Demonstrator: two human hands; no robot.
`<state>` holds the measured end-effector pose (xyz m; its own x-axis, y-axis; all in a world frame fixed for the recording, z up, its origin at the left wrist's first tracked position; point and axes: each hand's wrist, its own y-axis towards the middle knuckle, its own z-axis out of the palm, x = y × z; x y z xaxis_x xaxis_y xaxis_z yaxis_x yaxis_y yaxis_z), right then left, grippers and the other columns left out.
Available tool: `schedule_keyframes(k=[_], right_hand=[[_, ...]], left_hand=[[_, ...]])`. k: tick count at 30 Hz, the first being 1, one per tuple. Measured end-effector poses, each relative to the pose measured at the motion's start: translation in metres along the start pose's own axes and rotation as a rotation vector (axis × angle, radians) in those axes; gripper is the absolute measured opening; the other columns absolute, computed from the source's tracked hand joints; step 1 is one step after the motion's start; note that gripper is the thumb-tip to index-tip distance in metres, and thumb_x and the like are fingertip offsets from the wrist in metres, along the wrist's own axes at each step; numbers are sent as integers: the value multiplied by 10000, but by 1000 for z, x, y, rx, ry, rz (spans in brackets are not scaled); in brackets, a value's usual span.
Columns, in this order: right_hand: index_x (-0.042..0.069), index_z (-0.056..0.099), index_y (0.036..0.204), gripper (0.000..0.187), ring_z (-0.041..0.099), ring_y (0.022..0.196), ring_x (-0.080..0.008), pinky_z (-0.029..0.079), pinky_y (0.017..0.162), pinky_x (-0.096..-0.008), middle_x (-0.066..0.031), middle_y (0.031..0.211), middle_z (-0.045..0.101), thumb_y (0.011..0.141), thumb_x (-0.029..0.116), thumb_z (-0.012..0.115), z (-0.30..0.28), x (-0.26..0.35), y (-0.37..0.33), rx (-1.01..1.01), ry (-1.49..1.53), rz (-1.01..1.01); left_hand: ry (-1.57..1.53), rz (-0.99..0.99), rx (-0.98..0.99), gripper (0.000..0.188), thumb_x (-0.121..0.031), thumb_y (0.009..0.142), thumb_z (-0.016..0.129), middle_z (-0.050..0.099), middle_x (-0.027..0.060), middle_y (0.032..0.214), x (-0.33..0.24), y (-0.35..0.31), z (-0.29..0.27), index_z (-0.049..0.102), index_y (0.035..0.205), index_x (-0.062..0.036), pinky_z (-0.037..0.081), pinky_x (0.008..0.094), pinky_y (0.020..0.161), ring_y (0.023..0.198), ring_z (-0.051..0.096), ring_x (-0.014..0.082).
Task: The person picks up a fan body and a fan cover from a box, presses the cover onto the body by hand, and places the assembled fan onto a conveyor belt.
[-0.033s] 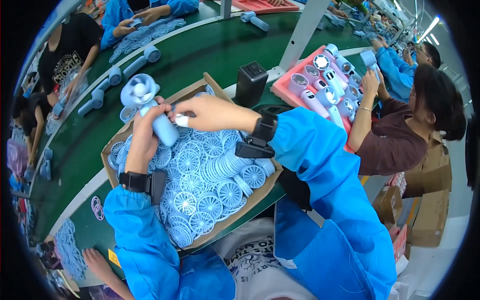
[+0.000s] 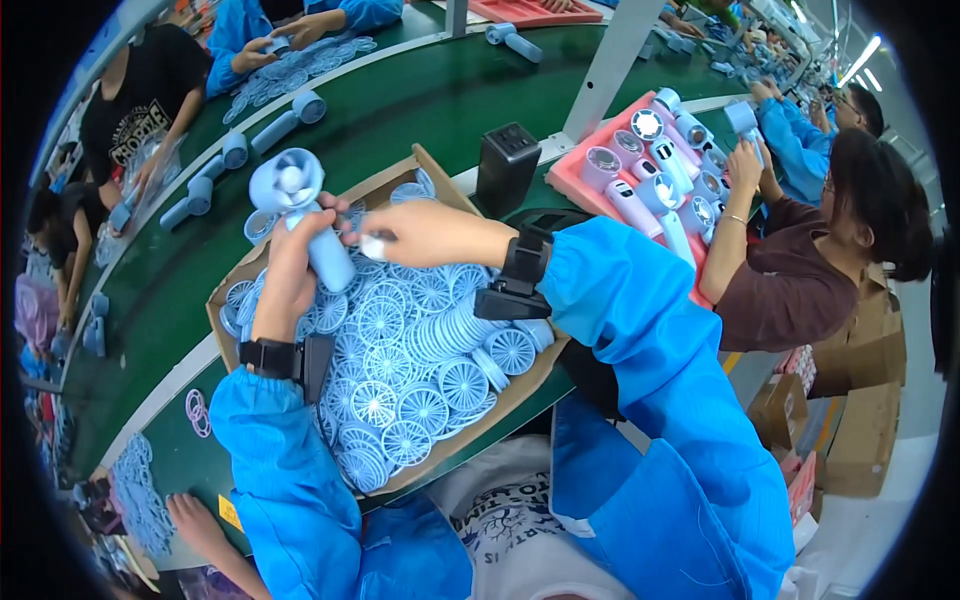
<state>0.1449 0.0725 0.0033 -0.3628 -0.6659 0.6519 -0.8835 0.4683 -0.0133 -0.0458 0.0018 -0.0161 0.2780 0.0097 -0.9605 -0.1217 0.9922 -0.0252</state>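
Observation:
My left hand (image 2: 288, 265) grips the handle of a pale blue hand-held fan (image 2: 300, 210), its round head up and facing the green belt. My right hand (image 2: 400, 232) reaches across from the right, fingertips pinched on a small white part at the fan's handle. Both hands hover over a cardboard box (image 2: 530, 385) filled with several round pale blue fan grilles (image 2: 420, 350). Both forearms wear blue sleeves and black wrist devices.
A black box (image 2: 508, 165) stands beyond the carton. A pink tray (image 2: 575, 170) of fans lies to the right, where a person in a brown top (image 2: 800, 280) works. Loose fans (image 2: 235, 150) ride the green conveyor belt (image 2: 400, 110); other people work across it.

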Motion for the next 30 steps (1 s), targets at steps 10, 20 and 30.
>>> schedule_keyframes(k=[10, 20, 30], right_hand=[[131, 667, 1056, 288, 615, 920, -345, 471, 868, -423, -147, 957, 635, 769, 142, 642, 12, -38, -5, -77, -456, -219], [31, 645, 1044, 279, 642, 882, -286, 526, 770, -410, -169, 922, 662, 772, 85, 666, 3, -25, 11, -527, -299, -224], [14, 508, 1076, 176, 589, 964, -152, 513, 868, -313, -76, 1025, 597, 903, 26, 536, -3, -11, 4, -343, 1028, -224]], left_hand=[[87, -81, -89, 487, -177, 871, 645, 599, 94, 931, -3, -3, 20, 380, 1260, -52, 534, 285, 569, 732, 613, 151], [166, 119, -148, 776, -61, 811, 694, 564, 134, 1062, -3, -4, 32, 205, 1410, -121, 541, 292, 566, 807, 622, 180], [131, 481, -181, 931, 28, 753, 713, 518, 134, 1117, 0, -9, 47, 118, 1442, -167, 553, 294, 603, 894, 621, 198]])
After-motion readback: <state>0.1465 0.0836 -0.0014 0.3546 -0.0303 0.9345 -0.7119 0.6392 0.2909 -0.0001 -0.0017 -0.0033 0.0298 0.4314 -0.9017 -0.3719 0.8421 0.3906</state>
